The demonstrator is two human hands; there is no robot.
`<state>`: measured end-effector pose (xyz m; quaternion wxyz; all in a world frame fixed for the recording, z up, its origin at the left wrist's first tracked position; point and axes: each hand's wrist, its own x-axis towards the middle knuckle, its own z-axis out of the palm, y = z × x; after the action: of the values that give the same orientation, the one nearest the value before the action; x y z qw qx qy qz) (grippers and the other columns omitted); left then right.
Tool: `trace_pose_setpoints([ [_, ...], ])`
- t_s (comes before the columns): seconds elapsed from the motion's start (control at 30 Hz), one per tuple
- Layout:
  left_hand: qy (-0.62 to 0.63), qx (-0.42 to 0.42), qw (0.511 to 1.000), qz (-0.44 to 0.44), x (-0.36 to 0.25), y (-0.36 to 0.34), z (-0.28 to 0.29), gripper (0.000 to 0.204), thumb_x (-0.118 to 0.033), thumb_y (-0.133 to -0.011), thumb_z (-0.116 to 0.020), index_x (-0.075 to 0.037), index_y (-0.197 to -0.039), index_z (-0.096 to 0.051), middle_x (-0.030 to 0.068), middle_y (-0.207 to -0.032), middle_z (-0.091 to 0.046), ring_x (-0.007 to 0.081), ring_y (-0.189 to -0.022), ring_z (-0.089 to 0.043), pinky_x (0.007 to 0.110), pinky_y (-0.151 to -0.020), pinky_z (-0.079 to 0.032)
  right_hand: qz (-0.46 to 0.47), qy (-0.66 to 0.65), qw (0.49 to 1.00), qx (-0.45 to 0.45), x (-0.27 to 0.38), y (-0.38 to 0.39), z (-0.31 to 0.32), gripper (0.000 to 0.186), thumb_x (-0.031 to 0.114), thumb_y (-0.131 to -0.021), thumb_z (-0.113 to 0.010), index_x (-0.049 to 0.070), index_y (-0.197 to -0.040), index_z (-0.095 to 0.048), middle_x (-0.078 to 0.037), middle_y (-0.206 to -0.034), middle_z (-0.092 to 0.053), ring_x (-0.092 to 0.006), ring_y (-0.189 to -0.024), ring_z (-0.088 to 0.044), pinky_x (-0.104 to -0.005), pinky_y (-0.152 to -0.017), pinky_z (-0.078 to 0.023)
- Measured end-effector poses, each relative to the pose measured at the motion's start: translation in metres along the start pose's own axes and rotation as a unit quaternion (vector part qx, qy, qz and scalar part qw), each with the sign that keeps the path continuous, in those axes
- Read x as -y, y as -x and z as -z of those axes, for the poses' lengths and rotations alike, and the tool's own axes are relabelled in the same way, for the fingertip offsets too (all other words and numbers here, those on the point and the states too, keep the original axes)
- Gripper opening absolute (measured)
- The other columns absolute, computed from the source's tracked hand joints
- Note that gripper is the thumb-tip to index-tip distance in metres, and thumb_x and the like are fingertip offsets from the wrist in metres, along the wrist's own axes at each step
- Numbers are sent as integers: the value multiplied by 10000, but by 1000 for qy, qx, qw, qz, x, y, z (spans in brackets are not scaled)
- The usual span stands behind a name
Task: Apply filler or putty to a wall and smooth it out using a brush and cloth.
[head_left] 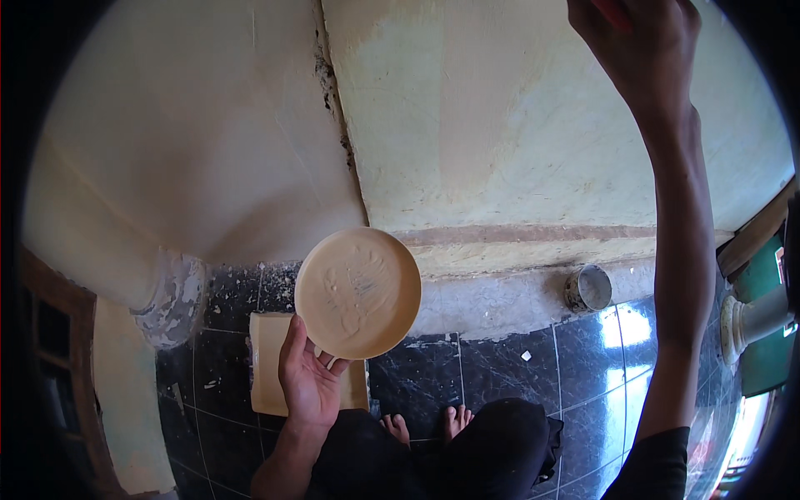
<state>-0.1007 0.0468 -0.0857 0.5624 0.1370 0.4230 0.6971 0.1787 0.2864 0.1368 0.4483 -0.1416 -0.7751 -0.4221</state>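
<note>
My left hand (310, 379) holds a round shallow plate (358, 292) from beneath at its lower left; the plate is coated with smeared beige paint or paste. Below it a rectangular beige-coated tray (267, 375) lies on the floor, partly hidden by the plate and hand. My right hand (633, 46) is raised against the upper right of the view, closed on a red tool (612, 12), mostly cut off by the frame's edge, in front of the pale wall (500, 117).
A stained can (587, 289) stands at the wall's foot. The black tiled floor (508, 375) lies around my bare feet (458, 423). A cracked joint runs up the wall. A wooden window frame (79, 358) is at left; a white pillar (754, 325) and green panel are at right.
</note>
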Motion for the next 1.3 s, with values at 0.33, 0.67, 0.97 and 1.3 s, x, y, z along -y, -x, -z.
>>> trace_pose_setpoints([
  [0.33,14,-25,1000,1,-9,7,9,404,-339,-1020,-432,-54,-1300,-487,104,-1198,-624,207,-1024,-660,353,-779,-604,-128,-230,822,504,177,167,-52,136,-4,-771,-604,54,-893,-596,-185,-1005,-646,-271,-737,-694,-369,-505,-582],
  [0.67,23,-3,1000,13,-7,-1,9,409,-335,-1029,-404,-61,-1326,-468,107,-1225,-617,213,-1042,-654,367,-803,-603,-40,-30,997,65,57,75,-18,176,-6,-776,-683,121,-896,-661,-59,-984,-691,-171,-726,-693,-263,-514,-574],
  [0.97,33,-30,999,-11,-12,6,4,409,-325,-1030,-403,-46,-1322,-464,133,-1172,-642,219,-1008,-672,359,-779,-613,-135,-116,947,268,205,218,-56,131,48,-773,-640,151,-836,-589,-144,-1239,-587,-251,-873,-707,-334,-466,-567],
  [1.3,35,-23,999,-5,-9,3,8,416,-323,-1031,-405,-33,-1323,-463,132,-1173,-645,215,-1014,-669,360,-790,-611,-171,-99,972,124,106,155,-20,177,-67,-720,-662,94,-789,-636,-87,-1071,-661,-272,-961,-691,-306,-588,-612],
])
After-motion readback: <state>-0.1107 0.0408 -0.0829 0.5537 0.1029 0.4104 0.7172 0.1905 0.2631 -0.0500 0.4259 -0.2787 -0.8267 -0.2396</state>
